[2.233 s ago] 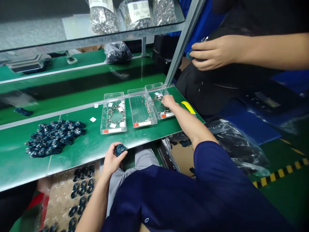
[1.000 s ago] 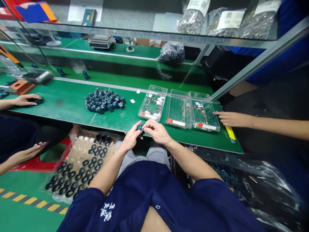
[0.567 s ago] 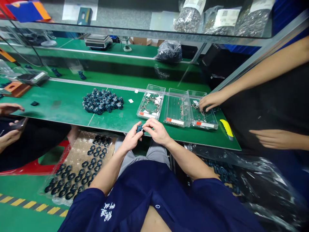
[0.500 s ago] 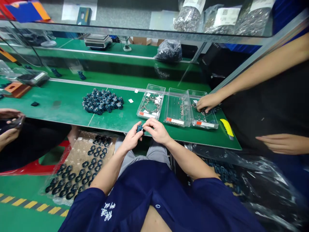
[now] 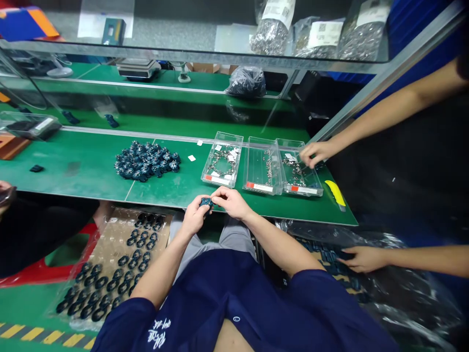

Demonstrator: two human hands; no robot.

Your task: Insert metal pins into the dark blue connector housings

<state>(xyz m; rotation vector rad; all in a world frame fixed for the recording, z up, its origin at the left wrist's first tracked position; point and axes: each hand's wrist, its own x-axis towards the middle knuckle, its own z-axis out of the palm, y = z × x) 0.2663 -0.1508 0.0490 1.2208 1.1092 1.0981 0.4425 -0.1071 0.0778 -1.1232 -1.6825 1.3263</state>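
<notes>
Left hand [image 5: 195,216] clasps a dark blue part [image 5: 206,201] just before the green bench [image 5: 172,193]; right hand [image 5: 231,203] touches it, whether pinching anything I cannot tell; a loose hold could drop the part. Beyond, a co-worker's hand [image 5: 316,152] is at the rightmost tray [image 5: 309,191]; a knock might spill its metal pieces [image 5: 295,172].

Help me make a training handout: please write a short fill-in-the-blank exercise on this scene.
1. Right of the pile of dark parts, a row of ____ clear trays stands on the bench.
2. The dark part is gripped in the person's ____ hand, and the right hand meets it.
3. The cutter has a ____ handle.
4. The navy shirt bears ____ lettering.

Missing words: three; left; yellow; white.
</notes>
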